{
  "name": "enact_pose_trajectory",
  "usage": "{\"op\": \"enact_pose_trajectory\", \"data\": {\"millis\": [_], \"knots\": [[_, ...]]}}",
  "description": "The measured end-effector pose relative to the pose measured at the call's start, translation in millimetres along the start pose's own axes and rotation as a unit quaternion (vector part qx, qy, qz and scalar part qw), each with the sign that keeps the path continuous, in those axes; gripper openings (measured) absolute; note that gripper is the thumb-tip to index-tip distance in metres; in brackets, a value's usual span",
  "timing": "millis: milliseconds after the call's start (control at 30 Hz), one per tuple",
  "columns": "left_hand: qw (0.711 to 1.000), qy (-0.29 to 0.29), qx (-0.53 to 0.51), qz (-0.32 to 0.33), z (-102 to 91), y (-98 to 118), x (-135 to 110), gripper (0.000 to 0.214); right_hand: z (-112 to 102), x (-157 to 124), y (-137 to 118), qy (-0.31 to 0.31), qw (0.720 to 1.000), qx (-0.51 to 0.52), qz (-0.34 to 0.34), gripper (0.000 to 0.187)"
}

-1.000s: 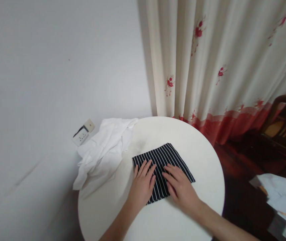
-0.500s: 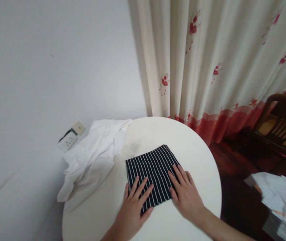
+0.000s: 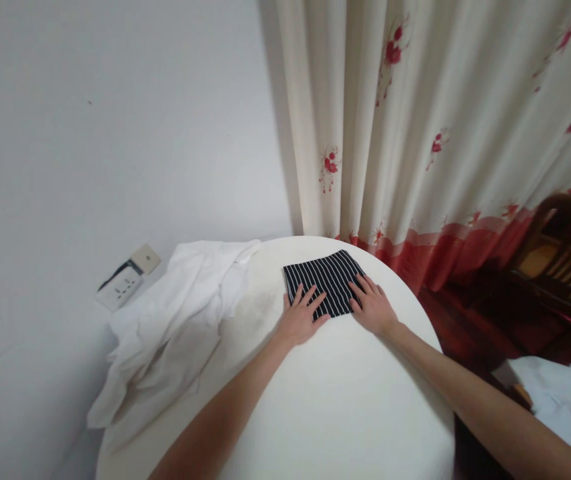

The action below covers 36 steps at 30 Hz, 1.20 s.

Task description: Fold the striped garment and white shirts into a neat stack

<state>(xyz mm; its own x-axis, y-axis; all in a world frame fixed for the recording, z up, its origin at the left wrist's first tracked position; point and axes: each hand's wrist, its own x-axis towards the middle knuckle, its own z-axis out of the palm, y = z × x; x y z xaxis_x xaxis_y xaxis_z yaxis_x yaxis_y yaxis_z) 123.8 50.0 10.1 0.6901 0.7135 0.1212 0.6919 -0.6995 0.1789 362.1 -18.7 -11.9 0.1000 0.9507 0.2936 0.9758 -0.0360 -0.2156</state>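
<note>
A folded black cloth with white stripes lies flat near the far edge of a round white table. My left hand rests on the cloth's near left part, fingers spread. On its right side lies my right hand, palm down with the fingers stretched out. Neither hand grips the cloth; both press on it from above. Whether it is a garment or a plain piece of fabric, I cannot tell.
A crumpled white cloth lies along the table's left side, against the wall with a socket. Behind the table hangs a flowered curtain. To the right stand a wooden chair and a pile of white things.
The striped cloth has slid away from me, toward the table's far edge and slightly right, with both hands flat on it. My arms are now stretched further out.
</note>
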Motion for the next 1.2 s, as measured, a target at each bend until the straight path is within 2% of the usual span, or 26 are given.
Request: {"op": "enact_pose_trajectory", "data": {"millis": [133,267,400,533,767,933,1067,1200], "knots": [[1.000,0.003,-0.013,-0.011,7.0,-12.2,54.4,0.061,8.1,50.8,22.7,-0.006,1.000,-0.011,0.014,0.054],[1.000,0.007,-0.018,-0.014,10.9,-23.3,92.7,0.060,19.5,81.2,35.5,0.003,0.999,-0.019,0.029,0.055],[0.999,0.012,-0.029,-0.006,15.7,-34.6,117.5,0.060,30.4,102.3,47.1,0.011,0.999,-0.025,0.034,0.056],[0.999,0.016,-0.033,0.000,16.9,-41.4,128.5,0.060,39.6,116.1,55.3,0.014,0.999,-0.027,0.033,0.057],[0.997,0.066,-0.041,-0.023,7.7,-34.4,116.0,0.049,46.1,116.9,57.6,0.031,0.997,-0.049,0.042,0.058],[0.985,0.133,-0.070,-0.079,5.2,-30.3,90.4,0.048,45.0,103.4,52.8,0.099,0.994,-0.025,0.037,0.062],[0.970,0.180,-0.100,-0.132,7.9,-28.0,63.2,0.050,40.2,84.5,37.7,0.176,0.984,0.000,0.004,0.061],[0.959,0.196,-0.129,-0.161,9.6,-28.5,33.3,0.047,34.8,62.6,8.9,0.228,0.973,0.039,-0.026,0.053]]}}
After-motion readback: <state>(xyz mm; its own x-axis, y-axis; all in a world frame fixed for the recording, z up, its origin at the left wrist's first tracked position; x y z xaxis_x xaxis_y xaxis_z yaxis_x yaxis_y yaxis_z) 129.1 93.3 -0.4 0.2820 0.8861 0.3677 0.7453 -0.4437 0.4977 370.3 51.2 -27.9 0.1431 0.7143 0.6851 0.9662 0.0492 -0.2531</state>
